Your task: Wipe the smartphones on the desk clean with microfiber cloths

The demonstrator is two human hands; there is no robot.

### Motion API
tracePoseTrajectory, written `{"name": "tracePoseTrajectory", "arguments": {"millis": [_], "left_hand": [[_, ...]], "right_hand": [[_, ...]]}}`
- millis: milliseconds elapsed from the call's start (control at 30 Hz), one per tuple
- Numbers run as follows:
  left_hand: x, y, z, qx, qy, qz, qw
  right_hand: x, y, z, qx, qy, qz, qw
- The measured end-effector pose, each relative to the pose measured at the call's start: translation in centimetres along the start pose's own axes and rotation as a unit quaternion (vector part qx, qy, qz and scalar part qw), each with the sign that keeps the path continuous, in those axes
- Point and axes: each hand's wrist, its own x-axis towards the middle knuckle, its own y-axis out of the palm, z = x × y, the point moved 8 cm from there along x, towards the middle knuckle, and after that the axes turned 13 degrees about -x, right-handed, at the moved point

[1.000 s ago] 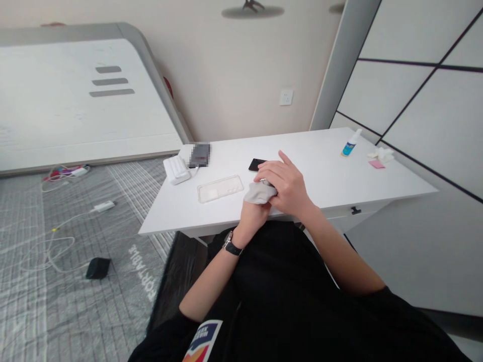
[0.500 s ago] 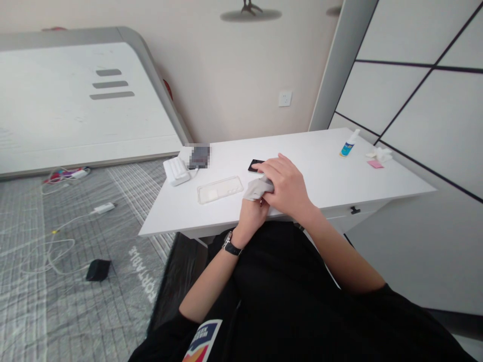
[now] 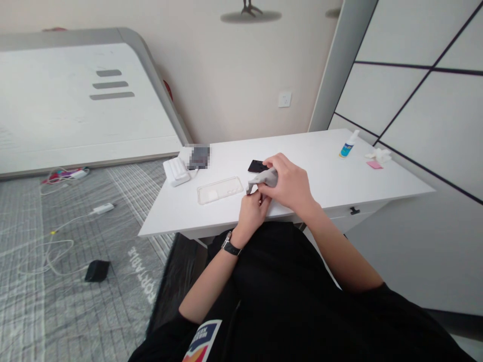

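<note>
My right hand (image 3: 290,182) is closed on a light grey cloth (image 3: 264,178), pinching it between thumb and fingers above the desk's front edge. Just below it, my left hand (image 3: 253,210), with a watch (image 3: 230,244) on its wrist, is closed under the cloth; whatever it grips is hidden by the cloth and fingers. Behind the cloth, a flat black phone-like object (image 3: 256,166) lies on the white desk (image 3: 181,213), its right end covered by my right hand. To the left rests a clear phone case (image 3: 230,186).
At the desk's left end are a white power strip (image 3: 175,171) and a pixelated dark item (image 3: 199,157). A spray bottle (image 3: 347,146), pink paper (image 3: 375,165) and white crumpled tissue (image 3: 380,154) stand to the right. Cables and a black adapter (image 3: 97,270) lie on the grey floor covering.
The cloth has come up off my left hand's fingers and is bunched in my right hand, whose fingers have drawn back, uncovering more of the black object.
</note>
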Motion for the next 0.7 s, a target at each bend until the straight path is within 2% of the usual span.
{"name": "tracePoseTrajectory", "arguments": {"millis": [67,167,200,267,400,467,600,633,700], "left_hand": [[0.0,0.0,0.0,-0.001,0.000,-0.001,1.000],[-0.1,0.0,0.0,0.004,-0.001,-0.004,1.000],[-0.2,-0.1,0.0,0.005,-0.002,-0.004,1.000],[-0.1,-0.1,0.0,0.005,-0.005,0.000,1.000],[0.1,-0.1,0.0,0.000,-0.008,0.001,1.000],[0.0,0.0,0.0,-0.001,-0.008,0.000,1.000],[-0.2,0.1,0.2,0.003,-0.012,0.007,1.000],[-0.2,0.1,0.2,0.004,-0.013,0.009,1.000],[-0.1,0.0,0.3,0.002,-0.015,0.010,1.000]], "right_hand": [[0.1,-0.1,0.4,0.009,-0.032,-0.003,0.999],[-0.3,-0.2,2.9,0.024,-0.167,-0.013,0.986],[-0.4,-0.2,3.4,0.025,-0.187,-0.013,0.982],[-0.3,-0.2,3.1,0.013,-0.154,-0.009,0.988],[0.0,-0.1,0.2,-0.021,0.010,0.006,1.000],[0.0,-0.1,0.4,-0.009,-0.018,0.006,1.000],[-0.5,-0.2,3.0,0.023,-0.175,-0.011,0.984],[-0.5,-0.2,3.1,0.021,-0.178,-0.011,0.984],[-0.1,0.0,2.3,0.003,-0.122,-0.007,0.993]]}}
